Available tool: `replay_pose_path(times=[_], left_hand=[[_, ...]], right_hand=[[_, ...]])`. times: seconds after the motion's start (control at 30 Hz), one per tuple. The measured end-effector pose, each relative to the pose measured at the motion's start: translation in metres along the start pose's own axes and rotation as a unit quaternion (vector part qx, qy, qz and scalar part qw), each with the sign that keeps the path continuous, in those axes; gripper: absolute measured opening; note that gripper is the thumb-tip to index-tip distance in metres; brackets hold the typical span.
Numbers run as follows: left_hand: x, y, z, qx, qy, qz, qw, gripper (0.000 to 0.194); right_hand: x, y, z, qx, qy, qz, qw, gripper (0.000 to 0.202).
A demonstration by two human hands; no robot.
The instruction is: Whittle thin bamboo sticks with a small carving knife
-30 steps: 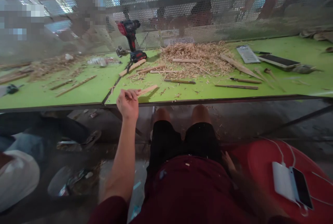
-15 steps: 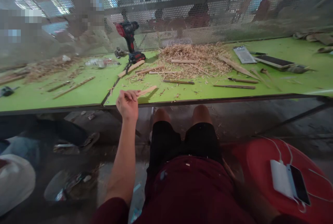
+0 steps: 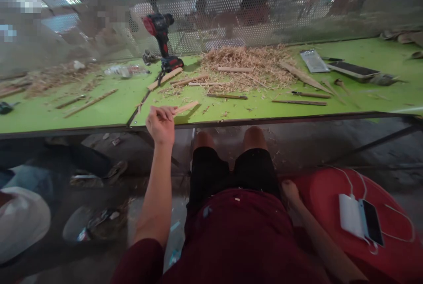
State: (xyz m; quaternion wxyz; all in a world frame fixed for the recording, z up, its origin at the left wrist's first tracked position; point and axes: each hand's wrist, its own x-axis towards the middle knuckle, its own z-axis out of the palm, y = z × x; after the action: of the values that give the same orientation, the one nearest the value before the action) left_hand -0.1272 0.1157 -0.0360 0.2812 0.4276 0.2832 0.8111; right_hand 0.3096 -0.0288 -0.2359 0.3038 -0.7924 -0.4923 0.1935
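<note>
My left hand (image 3: 161,124) is closed round one end of a pale flat wood strip (image 3: 187,107), just above the front edge of the green table (image 3: 132,120). The strip's free end points right. Down beside my right thigh hangs my right hand (image 3: 291,190), near the red stool; its fingers are too dim to make out. Thin wooden-handled tools, one of them a brush-like tool (image 3: 228,96), lie on the table beyond the strip.
A cordless drill (image 3: 162,39) stands behind, left of a pile of wood shavings (image 3: 244,66). A phone (image 3: 354,70) and a packet (image 3: 314,60) lie at right. The red stool (image 3: 327,196) bears a white power bank (image 3: 350,215) and another phone.
My right hand has come into sight beside my right thigh. My left hand still holds the wood strip, and the whole view has shifted slightly.
</note>
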Motion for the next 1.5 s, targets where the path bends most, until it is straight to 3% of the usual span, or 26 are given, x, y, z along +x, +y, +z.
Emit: replay_pose_path(times=[0.13,0.2,0.23,0.3,0.37,0.53,0.77,0.87,1.07,1.23,1.37,1.5], left_hand=[[0.003,-0.002,0.000,-0.003,0.004,0.009,1.000,0.058],[0.004,-0.003,0.000,0.006,0.015,0.011,1.000,0.060],[0.005,-0.004,0.000,0.014,0.022,0.012,1.000,0.060],[0.005,-0.006,0.000,0.029,0.031,0.014,0.999,0.059],[0.005,-0.007,-0.001,0.035,0.029,0.022,0.999,0.057],[0.004,-0.007,-0.004,0.014,-0.001,0.029,0.999,0.051],[0.003,-0.008,-0.005,0.004,-0.007,0.043,0.999,0.049],[0.004,-0.010,-0.007,0.025,0.002,0.034,0.999,0.054],[0.002,-0.006,-0.004,0.022,-0.003,0.034,0.999,0.052],[-0.001,-0.002,0.001,0.008,0.003,0.026,1.000,0.050],[-0.001,-0.002,0.001,-0.001,-0.002,0.026,1.000,0.050],[-0.001,-0.002,0.000,-0.007,-0.006,0.025,1.000,0.049]], right_hand=[[0.006,-0.026,-0.005,0.030,-0.049,-0.008,0.998,0.019],[-0.008,-0.055,-0.006,0.079,-0.139,-0.075,0.984,0.020],[-0.018,-0.071,-0.005,0.119,-0.236,-0.145,0.953,0.021],[-0.040,-0.101,0.000,0.162,-0.404,-0.257,0.863,0.024],[-0.058,-0.122,0.007,0.156,-0.474,-0.313,0.808,0.027],[-0.069,-0.125,0.017,0.129,-0.496,-0.333,0.791,0.028],[-0.054,-0.126,-0.011,0.164,-0.558,-0.315,0.750,0.023],[-0.057,-0.129,-0.011,0.168,-0.557,-0.294,0.758,0.014],[-0.064,-0.124,0.004,0.201,-0.489,-0.220,0.819,0.021],[-0.055,-0.122,0.000,0.254,-0.392,-0.075,0.881,0.028],[-0.048,-0.122,-0.001,0.328,-0.306,0.045,0.893,0.034],[-0.043,-0.129,-0.003,0.369,-0.249,0.078,0.892,0.032]])
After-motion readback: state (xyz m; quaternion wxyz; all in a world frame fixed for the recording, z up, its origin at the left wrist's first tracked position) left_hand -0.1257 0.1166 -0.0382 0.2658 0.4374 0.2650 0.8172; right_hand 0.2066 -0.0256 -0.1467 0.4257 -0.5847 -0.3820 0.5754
